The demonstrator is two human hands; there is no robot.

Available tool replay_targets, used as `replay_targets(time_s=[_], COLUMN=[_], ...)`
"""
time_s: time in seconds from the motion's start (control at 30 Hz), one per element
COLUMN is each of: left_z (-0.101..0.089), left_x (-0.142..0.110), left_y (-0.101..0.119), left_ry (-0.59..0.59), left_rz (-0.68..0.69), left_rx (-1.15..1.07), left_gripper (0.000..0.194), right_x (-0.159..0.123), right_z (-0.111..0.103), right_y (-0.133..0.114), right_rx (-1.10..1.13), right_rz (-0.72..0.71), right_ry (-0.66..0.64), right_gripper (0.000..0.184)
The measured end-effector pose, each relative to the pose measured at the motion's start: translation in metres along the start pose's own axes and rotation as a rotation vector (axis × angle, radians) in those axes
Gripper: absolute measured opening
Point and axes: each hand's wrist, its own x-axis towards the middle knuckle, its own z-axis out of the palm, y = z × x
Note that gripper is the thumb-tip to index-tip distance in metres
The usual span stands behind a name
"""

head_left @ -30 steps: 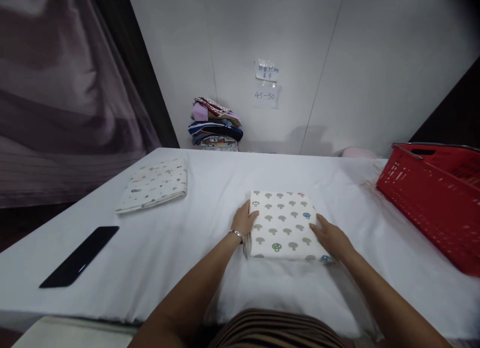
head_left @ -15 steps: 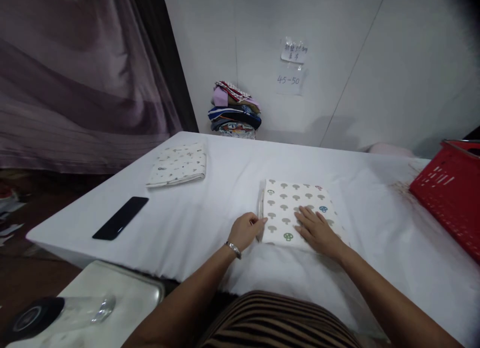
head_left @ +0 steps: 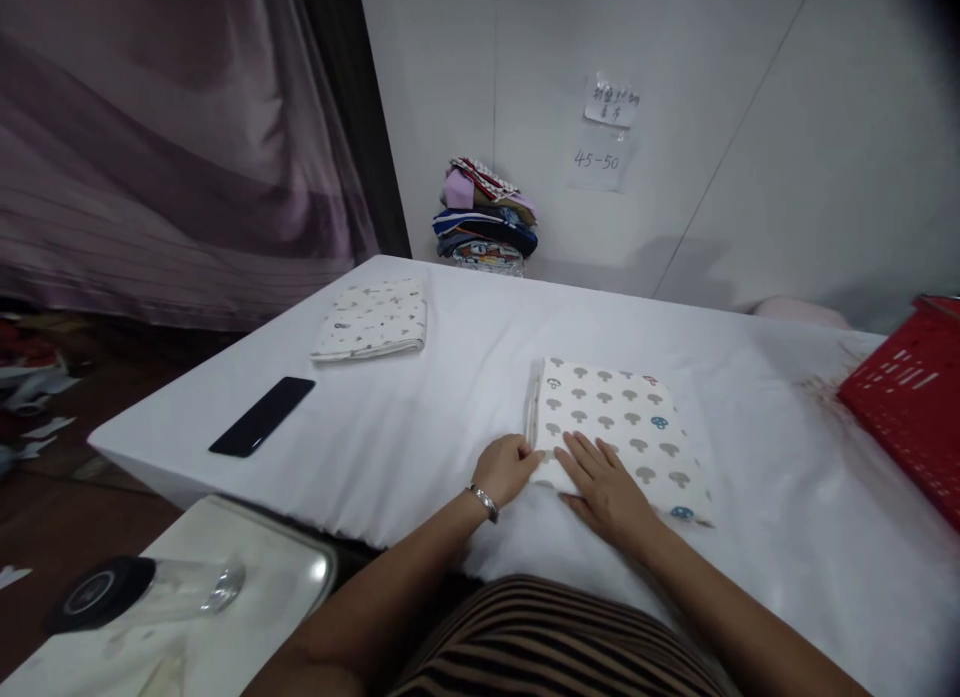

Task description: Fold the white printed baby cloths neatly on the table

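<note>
A folded white cloth with a mushroom print (head_left: 637, 417) lies on the white-covered table (head_left: 420, 427) in front of me. My left hand (head_left: 508, 467) pinches its near left corner between thumb and fingers; a silver bracelet circles that wrist. Flat on the cloth's near edge rests my right hand (head_left: 607, 487), fingers stretched out and pointing up to the left. Part of the print is hidden under it. Farther left lies a second folded white cloth (head_left: 375, 317) with small grey motifs, apart from both hands.
A black phone-like slab (head_left: 262, 417) lies on the table's left side. A red basket (head_left: 911, 397) stands at the right edge. Clothes are stacked (head_left: 487, 222) by the wall beneath paper notes (head_left: 600, 162). At lower left, a clear bottle (head_left: 180, 587) lies on a pale surface (head_left: 277, 562).
My right hand has moved from the cloth's right edge to its near left part. My left hand has slid down to the near left corner and pinches it. The view has turned left.
</note>
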Motion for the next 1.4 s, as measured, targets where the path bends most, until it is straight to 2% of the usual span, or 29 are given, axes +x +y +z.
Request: replay_targets(time_s=[0.1,0.23,0.43,0.6,0.73,0.97,1.17,1.27,1.4], left_z=[-0.002,-0.003,0.007,0.012,0.008,0.002,0.012,0.015,0.017], left_x=[0.004,0.017,0.038,0.04,0.04,0.058,0.073,0.073,0.07], left_y=[0.0,0.005,0.011,0.005,0.003,0.013,0.014,0.01,0.007], left_ry=[-0.013,0.061,0.046,0.11,0.062,0.065,0.096,0.11,0.095], left_rz=[-0.007,-0.016,-0.099,-0.084,-0.095,-0.129,-0.083,-0.062,-0.043], left_rx=[-0.008,-0.004,-0.054,-0.051,0.004,-0.043,-0.027,-0.017,-0.009], left_gripper=[0.028,0.035,0.031,0.023,0.022,0.037,0.021,0.02,0.02], right_x=[0.0,0.004,0.01,0.01,0.01,0.013,0.015,0.014,0.016], right_z=[0.003,0.005,0.009,0.008,0.008,0.009,0.01,0.007,-0.008], right_y=[-0.001,-0.007,-0.017,-0.022,-0.023,-0.026,-0.03,-0.03,-0.02], right_rx=[-0.009,-0.02,-0.042,-0.015,-0.017,-0.053,-0.028,0.016,0.208], right_rz=[0.009,0.048,0.079,0.038,0.02,0.027,0.033,0.037,0.073], right_ry=[0.005,0.03,0.059,0.068,0.064,0.077,0.07,0.05,0.029], right_gripper=[0.059,0.059,0.055,0.054,0.054,0.054,0.054,0.052,0.054])
